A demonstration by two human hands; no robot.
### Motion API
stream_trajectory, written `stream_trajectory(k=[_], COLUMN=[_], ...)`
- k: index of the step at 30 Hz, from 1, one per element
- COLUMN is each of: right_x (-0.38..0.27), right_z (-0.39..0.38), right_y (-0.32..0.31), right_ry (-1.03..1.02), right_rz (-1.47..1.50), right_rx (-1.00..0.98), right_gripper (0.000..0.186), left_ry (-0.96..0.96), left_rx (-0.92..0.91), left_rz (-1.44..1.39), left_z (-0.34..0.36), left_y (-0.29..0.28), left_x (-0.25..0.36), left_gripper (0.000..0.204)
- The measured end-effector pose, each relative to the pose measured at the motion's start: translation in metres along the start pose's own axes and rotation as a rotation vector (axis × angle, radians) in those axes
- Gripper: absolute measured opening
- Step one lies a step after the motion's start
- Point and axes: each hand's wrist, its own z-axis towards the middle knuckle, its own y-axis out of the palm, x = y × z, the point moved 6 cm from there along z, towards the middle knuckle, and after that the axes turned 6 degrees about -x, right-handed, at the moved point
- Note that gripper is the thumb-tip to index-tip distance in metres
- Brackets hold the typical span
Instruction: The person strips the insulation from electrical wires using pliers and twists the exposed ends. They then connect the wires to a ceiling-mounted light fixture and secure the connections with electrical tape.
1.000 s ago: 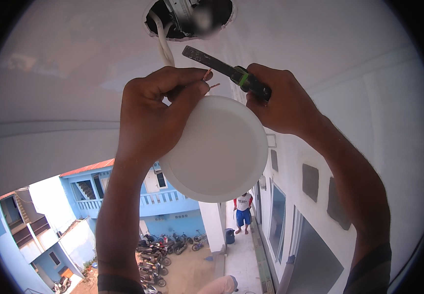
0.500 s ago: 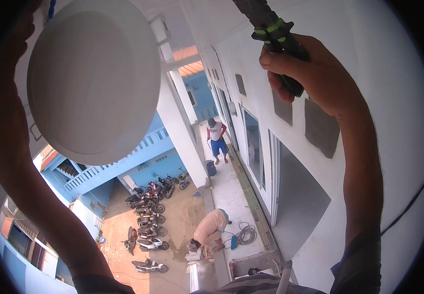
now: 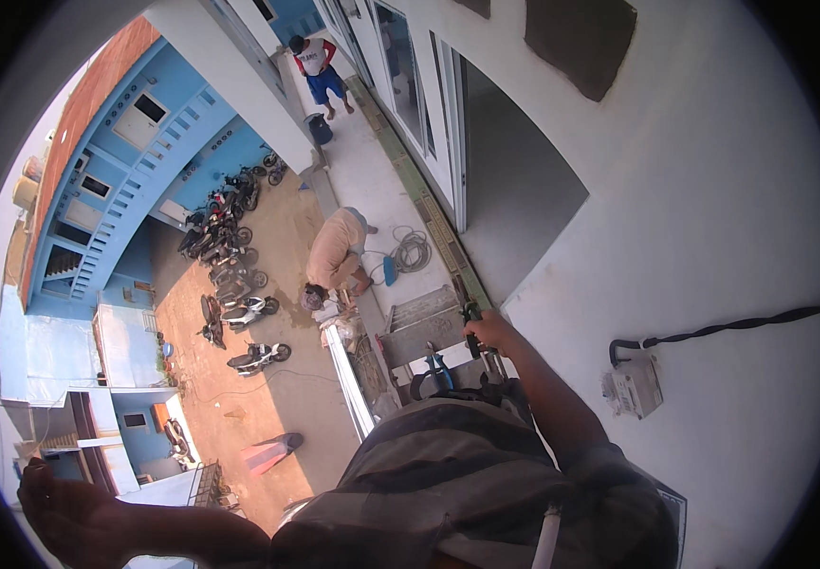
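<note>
Matt painted wall [image 3: 713, 190]; striped cloth shirt [image 3: 467, 474]; pliers [image 3: 436, 370] with glossy plastic handles.

Walkway floor [image 3: 372, 204]: cable coil [image 3: 414, 248], dark bin [image 3: 319, 128]; courtyard w/ motorbikes [image 3: 230, 251].

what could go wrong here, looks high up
The right hand holds a dark tool at the waist, above a crouching person on the walkway; if it slipped it might fall on them. Pliers sit loosely in the waist pouch. The left hand reaches out, so balance looks uncertain.
</note>
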Motion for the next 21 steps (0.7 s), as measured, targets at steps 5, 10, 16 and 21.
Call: stream_trajectory(k=[5,10,16,21], right_x=[0.094,0.114,0.118,0.137], right_z=[0.039,0.042,0.050,0.060], right_y=[0.030,0.040,0.056,0.059], right_ry=[0.118,0.052,-0.020,-0.034], right_rz=[-0.247,-0.483,-0.569,-0.624], right_rx=[0.138,0.345,0.370,0.367], right_gripper=[0.041,0.057,0.065,0.064], left_ry=[-0.374,-0.731,-1.187,-0.627], left_rx=[-0.626,-1.243,-1.587,-1.691], left_rz=[0.091,-0.117,-0.994,-1.742], left_z=[-0.101,-0.229,-0.217,-0.126], left_y=[0.079,0.124,0.096,0.100], left_x=[-0.064,-0.042,0.020,0.073], left_gripper=[0.021,0.018,0.034,0.033])
